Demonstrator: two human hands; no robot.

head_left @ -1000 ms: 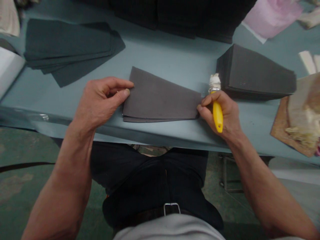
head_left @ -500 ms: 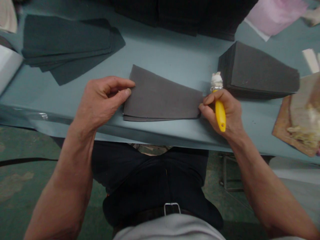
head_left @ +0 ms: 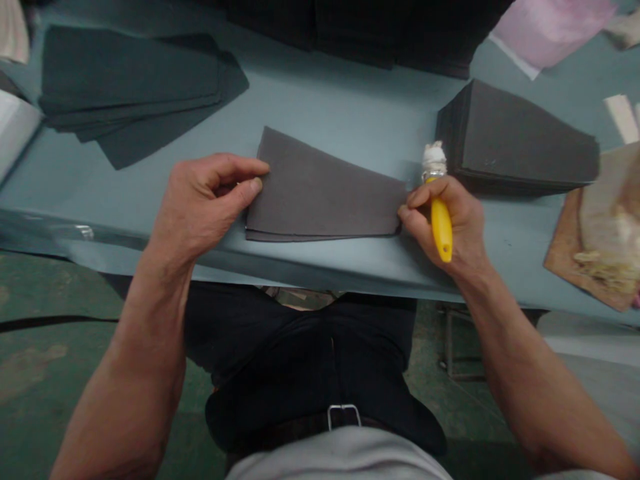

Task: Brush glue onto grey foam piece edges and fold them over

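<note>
A dark grey tapered sheet [head_left: 325, 190] lies flat on the blue-grey table [head_left: 330, 113], stacked on another sheet of the same shape. My left hand [head_left: 200, 203] pinches the sheet's left edge between thumb and forefinger. My right hand [head_left: 450, 223] is closed round a brush with a yellow handle [head_left: 441, 227] and a white glue-caked tip [head_left: 433, 159], and its fingertips touch the sheet's right edge.
A thick stack of grey sheets [head_left: 520, 140] sits at the right. Darker cut pieces [head_left: 130, 90] lie fanned at the far left. A brown board with pale glue [head_left: 595, 233] is at the right edge. Black material [head_left: 360, 30] and a pink sheet [head_left: 545, 30] lie at the back.
Almost nothing has changed. Both hands keep their hold at the sheet's ends; the right hand with the brush has shifted slightly to the right.
</note>
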